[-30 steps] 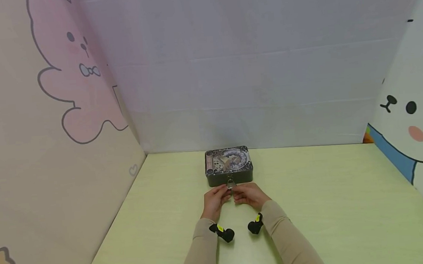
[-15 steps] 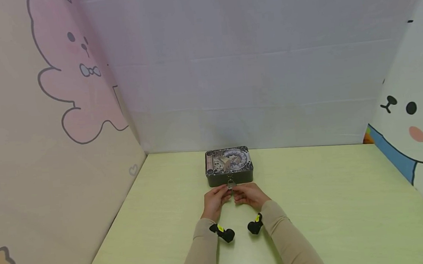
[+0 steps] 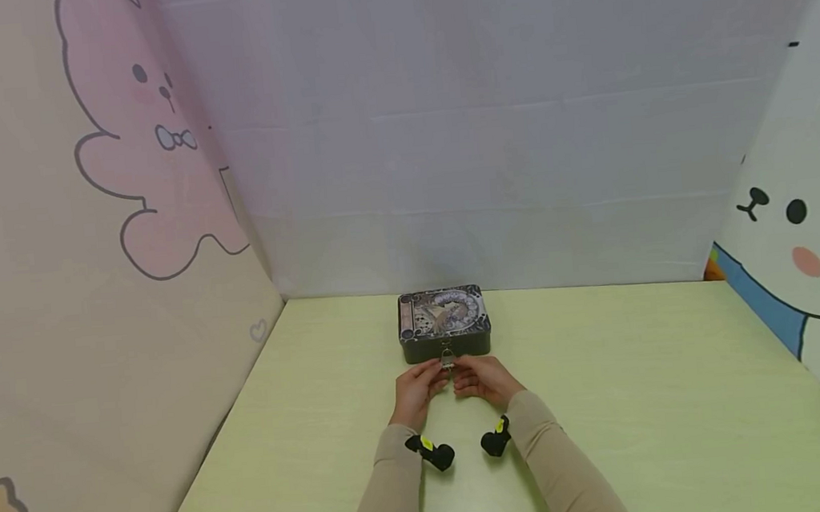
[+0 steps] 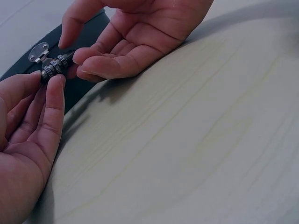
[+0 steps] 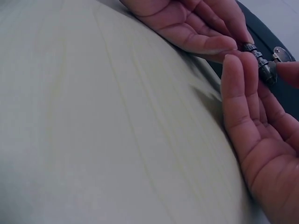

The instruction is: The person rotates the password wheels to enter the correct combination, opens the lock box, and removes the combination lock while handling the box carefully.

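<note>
A dark tin box (image 3: 443,314) with a printed lid stands shut near the back of the table. On its front, a small metal combination padlock (image 4: 55,67) with number dials hangs at the silvery hasp (image 4: 39,51). My left hand (image 3: 415,388) pinches one end of the padlock between thumb and fingers. From the other side my right hand (image 3: 486,378) holds the opposite end at its fingertips; one of its fingers stands apart from the dials in the left wrist view. The dial numbers are too small to read.
A pale yellow-green table (image 3: 652,398) carries the box. Behind it hangs a white cloth backdrop (image 3: 489,161), with cartoon-printed walls on both sides. Small black wrist cameras (image 3: 436,453) are strapped on both beige sleeves.
Both hands stay at the padlock and the box keeps its place. The padlock looks slightly shifted at the fingertips, and the head view has moved very little.
</note>
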Motion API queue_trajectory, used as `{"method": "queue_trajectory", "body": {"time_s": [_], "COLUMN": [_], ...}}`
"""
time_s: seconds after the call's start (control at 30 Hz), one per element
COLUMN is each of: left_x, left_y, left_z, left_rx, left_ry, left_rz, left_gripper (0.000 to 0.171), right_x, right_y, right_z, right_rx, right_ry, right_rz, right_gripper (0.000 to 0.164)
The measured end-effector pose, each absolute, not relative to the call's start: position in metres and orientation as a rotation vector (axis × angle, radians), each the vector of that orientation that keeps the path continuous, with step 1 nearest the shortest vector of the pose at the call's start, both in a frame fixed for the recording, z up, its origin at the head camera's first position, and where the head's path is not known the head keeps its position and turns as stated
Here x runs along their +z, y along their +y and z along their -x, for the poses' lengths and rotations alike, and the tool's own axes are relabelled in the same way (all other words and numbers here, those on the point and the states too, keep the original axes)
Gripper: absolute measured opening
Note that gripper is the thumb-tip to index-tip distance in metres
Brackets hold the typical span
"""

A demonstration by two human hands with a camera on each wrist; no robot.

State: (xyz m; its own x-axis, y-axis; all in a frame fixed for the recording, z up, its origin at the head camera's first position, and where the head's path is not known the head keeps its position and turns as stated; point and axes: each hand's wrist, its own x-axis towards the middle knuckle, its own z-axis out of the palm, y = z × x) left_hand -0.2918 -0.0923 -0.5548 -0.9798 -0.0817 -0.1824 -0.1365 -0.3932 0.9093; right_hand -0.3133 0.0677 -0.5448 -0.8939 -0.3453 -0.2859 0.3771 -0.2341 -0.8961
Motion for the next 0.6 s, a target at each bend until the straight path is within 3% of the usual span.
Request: {"method": "queue_trajectory", "body": {"time_s": [0.1, 0.6], "left_x": [-0.5553, -0.5573], "left_y": [-0.092, -0.0926], "left_z": [0.2924, 0.2942], "left_rx": [2.586, 2.569], "left_ry": [1.698, 1.704], "left_rz": [0.313, 0.303], "left_gripper": [0.028, 0.03], "right_x": [-0.5463, -0.5504], "right_y": [0.069, 0.0706], "right_z": [0.3133, 0.3136], "right_rx": [-2.173, -2.169], "right_ry": [1.56, 1.566], "right_rz": [-0.01, 0.039], "right_gripper": [0.013, 0.01]}}
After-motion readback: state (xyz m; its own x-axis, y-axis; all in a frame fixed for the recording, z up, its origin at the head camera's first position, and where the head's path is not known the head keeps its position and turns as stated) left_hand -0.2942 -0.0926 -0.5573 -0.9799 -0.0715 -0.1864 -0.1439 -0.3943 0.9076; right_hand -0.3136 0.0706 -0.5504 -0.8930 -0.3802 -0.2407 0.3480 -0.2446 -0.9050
